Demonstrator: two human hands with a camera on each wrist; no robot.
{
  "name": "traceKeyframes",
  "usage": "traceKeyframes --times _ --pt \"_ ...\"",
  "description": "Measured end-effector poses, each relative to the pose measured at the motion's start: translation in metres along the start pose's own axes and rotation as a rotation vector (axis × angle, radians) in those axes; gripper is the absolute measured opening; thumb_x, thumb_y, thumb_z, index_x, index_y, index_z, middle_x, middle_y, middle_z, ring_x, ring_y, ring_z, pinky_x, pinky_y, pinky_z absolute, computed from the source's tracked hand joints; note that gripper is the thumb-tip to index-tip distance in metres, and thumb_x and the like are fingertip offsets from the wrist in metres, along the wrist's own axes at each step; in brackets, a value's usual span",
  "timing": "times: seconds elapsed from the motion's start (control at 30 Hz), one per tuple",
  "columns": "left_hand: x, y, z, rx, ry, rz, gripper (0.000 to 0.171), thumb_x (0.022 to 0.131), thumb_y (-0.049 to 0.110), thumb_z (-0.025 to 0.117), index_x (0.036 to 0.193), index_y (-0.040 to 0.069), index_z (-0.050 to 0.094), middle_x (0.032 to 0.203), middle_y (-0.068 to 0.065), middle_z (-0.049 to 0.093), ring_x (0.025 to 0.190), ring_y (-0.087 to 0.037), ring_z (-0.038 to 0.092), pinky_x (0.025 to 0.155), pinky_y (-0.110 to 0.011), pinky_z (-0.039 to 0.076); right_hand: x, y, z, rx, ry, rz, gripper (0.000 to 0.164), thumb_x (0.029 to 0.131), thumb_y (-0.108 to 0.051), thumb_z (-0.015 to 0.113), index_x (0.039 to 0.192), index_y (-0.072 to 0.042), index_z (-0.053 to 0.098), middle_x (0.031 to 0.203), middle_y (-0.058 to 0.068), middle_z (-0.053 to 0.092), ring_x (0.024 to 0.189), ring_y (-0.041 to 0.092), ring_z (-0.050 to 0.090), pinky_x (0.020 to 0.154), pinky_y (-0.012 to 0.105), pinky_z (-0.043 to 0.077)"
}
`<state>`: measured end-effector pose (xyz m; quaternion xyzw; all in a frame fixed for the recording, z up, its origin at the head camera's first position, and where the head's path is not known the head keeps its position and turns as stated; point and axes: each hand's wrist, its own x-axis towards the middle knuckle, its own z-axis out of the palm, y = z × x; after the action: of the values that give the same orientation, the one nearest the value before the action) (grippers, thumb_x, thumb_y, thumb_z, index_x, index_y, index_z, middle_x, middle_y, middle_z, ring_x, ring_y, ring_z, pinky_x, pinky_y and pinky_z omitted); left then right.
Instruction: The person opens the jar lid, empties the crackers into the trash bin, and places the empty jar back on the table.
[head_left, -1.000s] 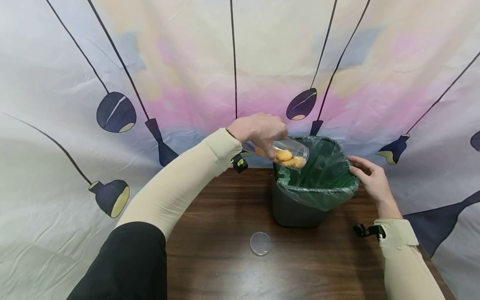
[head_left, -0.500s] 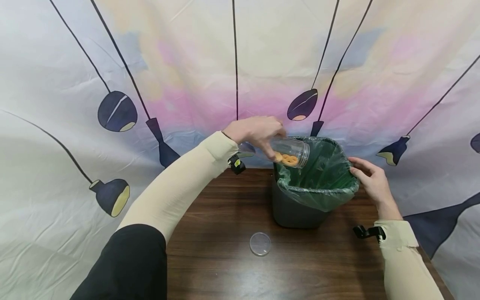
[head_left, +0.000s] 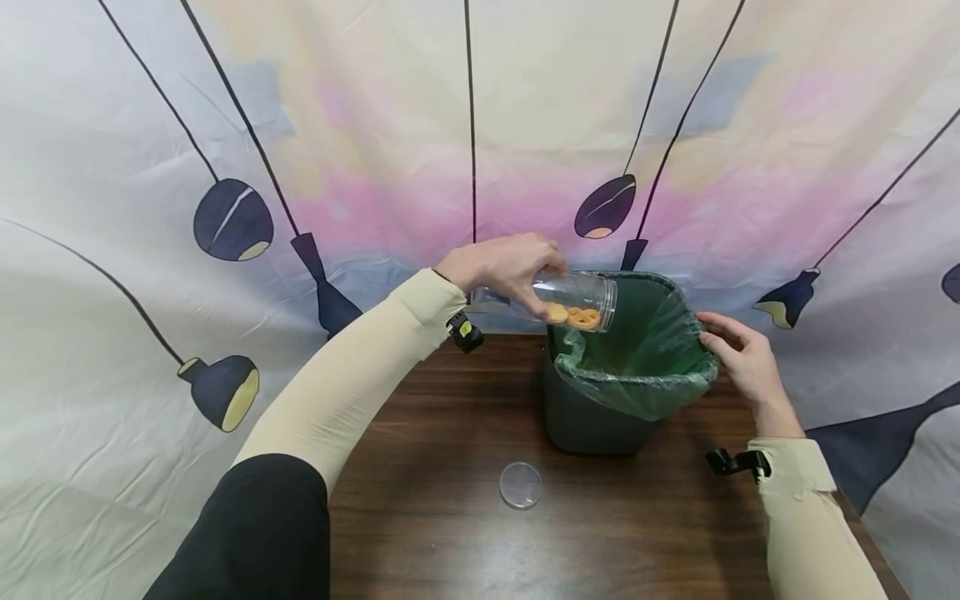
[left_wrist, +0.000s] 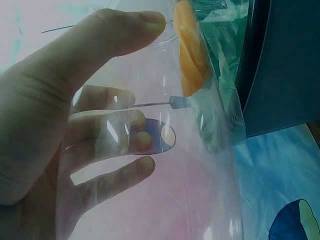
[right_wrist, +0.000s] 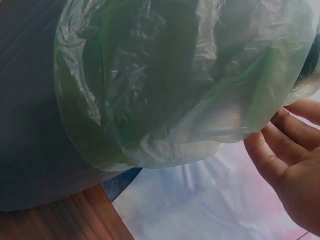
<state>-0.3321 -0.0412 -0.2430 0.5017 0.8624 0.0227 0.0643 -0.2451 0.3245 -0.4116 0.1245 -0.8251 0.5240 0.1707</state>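
Note:
My left hand [head_left: 510, 265] grips a clear plastic jar [head_left: 581, 289] tilted on its side, its mouth over the left part of the bin's opening. Inside, near the mouth, lie a pretzel-shaped cookie [head_left: 583, 317] and a rounder orange piece [head_left: 556, 313]. Through the clear wall in the left wrist view, the fingers [left_wrist: 115, 127] curl around the far side and a twisted orange snack [left_wrist: 191, 52] shows. A dark grey bin [head_left: 592, 421] with a green plastic liner [head_left: 637, 333] stands upright. Fingertips of my right hand [head_left: 746, 362] rest against the liner's edge at its right side.
A round clear lid [head_left: 521, 486] lies on the brown wooden table [head_left: 420, 533] in front of the bin. Behind hangs a cloth backdrop [head_left: 360, 125] printed with lamps, close to the bin's back. The table's right edge runs beneath my right forearm.
My left hand has drawn the jar slightly left and levelled it. Fewer orange pieces show in the jar than one second ago. My right hand keeps its place at the rim.

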Motion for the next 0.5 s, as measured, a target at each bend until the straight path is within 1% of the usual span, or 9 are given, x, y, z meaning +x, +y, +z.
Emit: traceKeyframes --times 0.13,0.3,0.4,0.5 --pt "-0.0003 0.0018 -0.0009 -0.003 0.004 -0.005 0.067 0.073 0.051 0.08 0.119 0.006 0.062 0.107 -0.008 0.057 0.09 -0.016 0.048 0.075 -0.027 0.045 -0.0004 0.0005 0.0007 0.0 -0.001 0.005 0.04 0.098 -0.012 0.057 0.134 0.004 0.054 0.113 -0.024 0.06 0.103 -0.008 0.055 0.078 0.006 0.044" --pt "0.0001 0.0026 0.001 -0.01 0.018 -0.002 0.071 0.073 0.052 0.08 0.126 0.008 0.06 0.108 -0.003 0.056 0.092 -0.016 0.05 0.076 -0.026 0.047 -0.0014 0.0014 0.0013 0.005 0.007 -0.004 0.039 0.098 -0.01 0.057 0.133 0.006 0.054 0.112 -0.024 0.061 0.102 -0.007 0.056 0.078 0.006 0.044" --pt "0.001 0.0019 0.0021 -0.017 0.03 0.001 0.069 0.073 0.051 0.08 0.124 0.008 0.061 0.106 -0.003 0.056 0.091 -0.015 0.05 0.075 -0.026 0.047 -0.0013 0.0012 0.0015 0.005 0.008 -0.008 0.039 0.098 -0.01 0.057 0.134 0.006 0.054 0.113 -0.024 0.06 0.102 -0.007 0.055 0.079 0.006 0.044" --pt "0.0019 0.0013 0.0024 -0.024 0.045 0.012 0.063 0.073 0.05 0.08 0.117 0.008 0.062 0.102 -0.004 0.055 0.088 -0.015 0.048 0.073 -0.025 0.045 -0.0012 0.0008 0.0015 0.003 0.006 -0.007 0.039 0.098 -0.011 0.057 0.134 0.006 0.054 0.113 -0.024 0.06 0.103 -0.008 0.055 0.079 0.006 0.044"
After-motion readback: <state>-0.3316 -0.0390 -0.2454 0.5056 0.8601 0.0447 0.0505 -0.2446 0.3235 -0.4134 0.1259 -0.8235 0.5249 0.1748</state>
